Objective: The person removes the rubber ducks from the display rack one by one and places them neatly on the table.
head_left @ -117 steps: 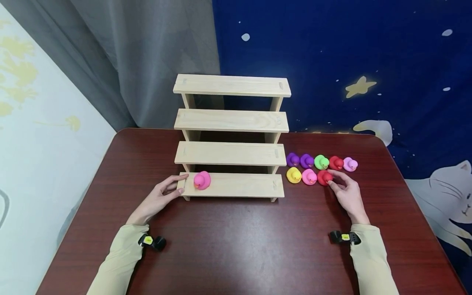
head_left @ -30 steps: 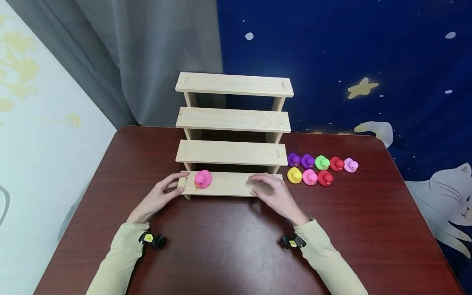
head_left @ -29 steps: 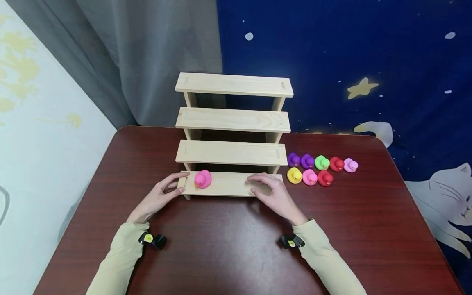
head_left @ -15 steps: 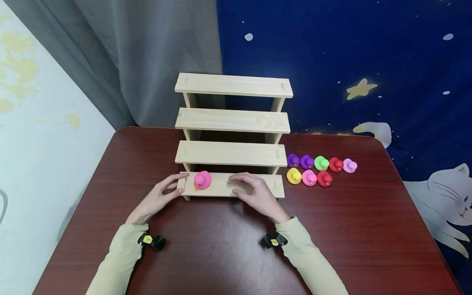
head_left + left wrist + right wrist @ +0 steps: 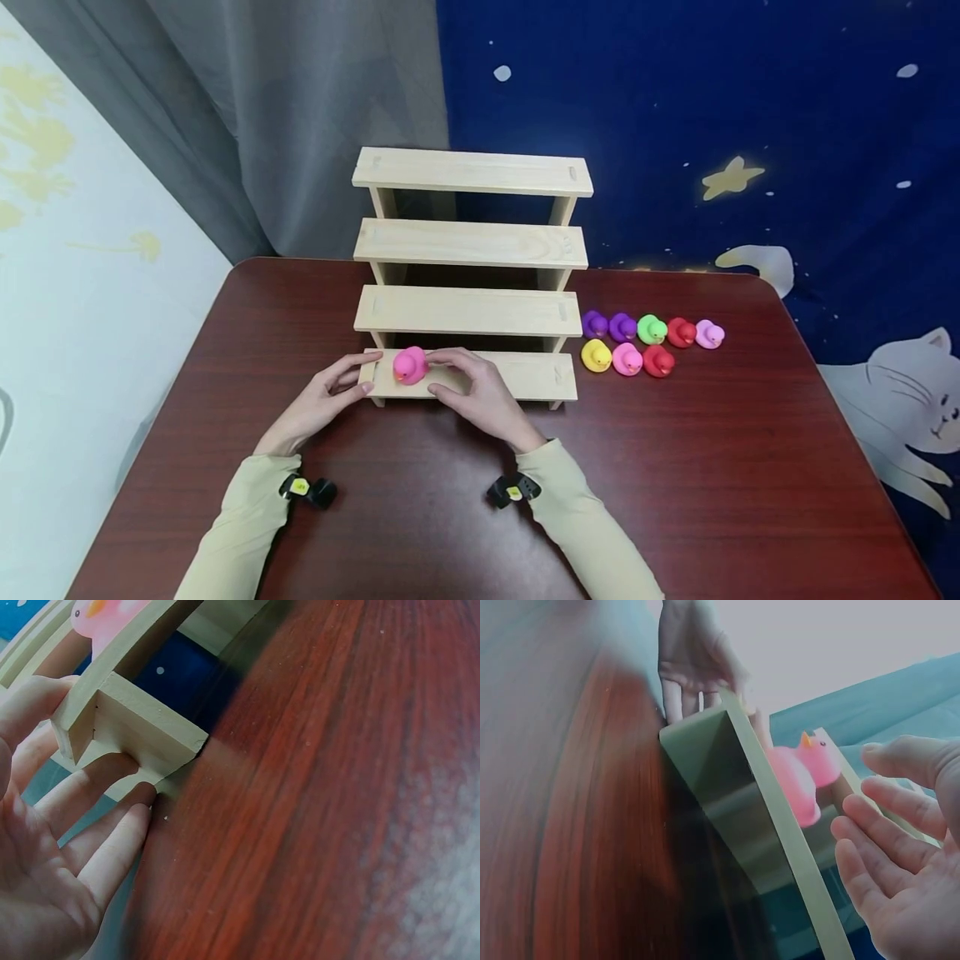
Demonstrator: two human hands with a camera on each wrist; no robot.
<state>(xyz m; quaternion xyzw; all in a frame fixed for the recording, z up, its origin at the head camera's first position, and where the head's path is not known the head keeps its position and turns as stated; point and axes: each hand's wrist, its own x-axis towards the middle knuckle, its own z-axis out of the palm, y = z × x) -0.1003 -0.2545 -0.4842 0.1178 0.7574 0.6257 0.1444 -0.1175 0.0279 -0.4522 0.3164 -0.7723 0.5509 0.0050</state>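
A four-tier wooden display shelf (image 5: 470,310) stands on the table. On its lowest board, near the left end, sits a bright pink rubber duck (image 5: 410,365). My left hand (image 5: 318,407) holds the left end of that board, thumb at the front edge and index finger on top; in the left wrist view its other fingers (image 5: 112,840) lie by the side support. My right hand (image 5: 483,398) hovers over the lowest board, just right of the duck, fingers spread and holding nothing. The right wrist view shows a small gap between its fingertips and the pink duck (image 5: 799,784).
Right of the shelf, two rows of rubber ducks stand on the dark red table (image 5: 420,500): purple (image 5: 622,327), green (image 5: 652,329), red (image 5: 658,362), yellow (image 5: 596,356) and pink (image 5: 627,359) ones among them. A grey curtain (image 5: 322,108) and a blue starry cloth hang behind.
My right hand has let go of the red duck in the front row and moved left along the lowest board to beside the pink duck. The left hand has stayed at the board's end.
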